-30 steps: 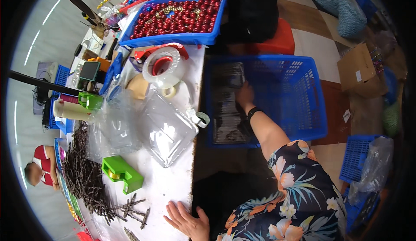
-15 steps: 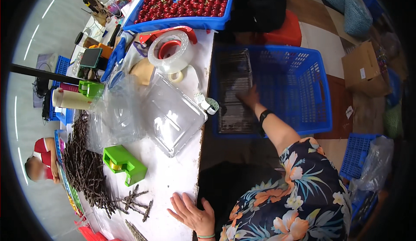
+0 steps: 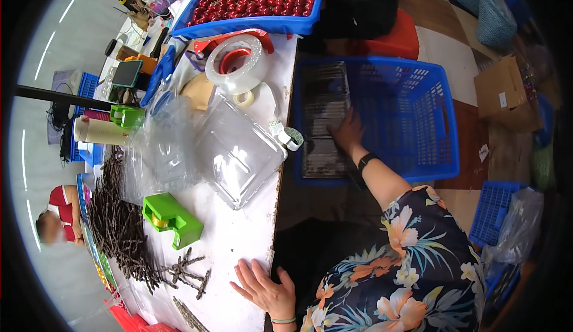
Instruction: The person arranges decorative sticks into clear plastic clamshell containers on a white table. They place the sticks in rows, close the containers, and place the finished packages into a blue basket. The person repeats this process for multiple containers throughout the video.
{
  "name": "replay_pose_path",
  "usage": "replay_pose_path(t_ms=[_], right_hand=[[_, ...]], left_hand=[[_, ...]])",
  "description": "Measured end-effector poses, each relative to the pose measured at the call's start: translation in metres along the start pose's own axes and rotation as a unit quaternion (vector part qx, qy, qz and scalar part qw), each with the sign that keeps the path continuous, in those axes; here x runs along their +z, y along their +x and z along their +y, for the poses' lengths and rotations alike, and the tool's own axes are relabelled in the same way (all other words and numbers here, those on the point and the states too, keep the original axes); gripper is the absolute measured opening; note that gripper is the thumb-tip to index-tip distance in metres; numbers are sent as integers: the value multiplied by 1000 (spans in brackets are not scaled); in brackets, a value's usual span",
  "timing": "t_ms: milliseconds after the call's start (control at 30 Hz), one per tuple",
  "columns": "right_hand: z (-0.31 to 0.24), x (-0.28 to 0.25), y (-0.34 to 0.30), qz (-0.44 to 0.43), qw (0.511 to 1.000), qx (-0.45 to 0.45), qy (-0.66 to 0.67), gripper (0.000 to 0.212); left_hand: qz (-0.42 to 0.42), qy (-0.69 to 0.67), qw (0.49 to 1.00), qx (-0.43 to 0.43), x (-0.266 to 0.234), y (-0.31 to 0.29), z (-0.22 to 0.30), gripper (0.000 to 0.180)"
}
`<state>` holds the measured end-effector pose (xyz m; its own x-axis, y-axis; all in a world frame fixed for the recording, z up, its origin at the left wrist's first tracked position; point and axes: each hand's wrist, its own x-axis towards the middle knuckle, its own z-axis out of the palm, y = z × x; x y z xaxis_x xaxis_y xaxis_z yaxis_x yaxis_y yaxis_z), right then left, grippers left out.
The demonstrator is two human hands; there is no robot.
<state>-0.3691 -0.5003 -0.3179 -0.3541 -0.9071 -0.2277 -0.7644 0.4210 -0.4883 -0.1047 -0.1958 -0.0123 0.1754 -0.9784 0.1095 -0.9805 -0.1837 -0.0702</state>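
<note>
Glossy packs (image 3: pixel 324 105), tightly rowed, left side of blue crate (image 3: pixel 418 120).

Right hand (image 3: pixel 348 132) beside a row of thin packs (image 3: pixel 325 87) in a blue perforated basket (image 3: pixel 418 114), left hand (image 3: pixel 267 293) spread on a white table (image 3: pixel 224 236), green tape dispenser (image 3: pixel 184 227), dark twigs (image 3: pixel 121 224), glossy red beads (image 3: pixel 256 2).

The white counter (image 3: pixel 236 236) stood by a brown and white floor (image 3: pixel 439 48), and long lights (image 3: pixel 24 159) shone at the left.
</note>
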Motion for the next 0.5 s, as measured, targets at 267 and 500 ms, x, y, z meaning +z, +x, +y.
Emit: replay_pose_path(t_ms=[267, 500], right_hand=[[-17, -25, -51, -212, 896, -335, -198, 122], [-23, -17, -45, -241, 891, -302, -236, 131]], left_hand=[[-21, -9, 1000, -4, -4, -2, 1, 65], [-19, -16, 1000, 12, -1, -1, 1, 65]])
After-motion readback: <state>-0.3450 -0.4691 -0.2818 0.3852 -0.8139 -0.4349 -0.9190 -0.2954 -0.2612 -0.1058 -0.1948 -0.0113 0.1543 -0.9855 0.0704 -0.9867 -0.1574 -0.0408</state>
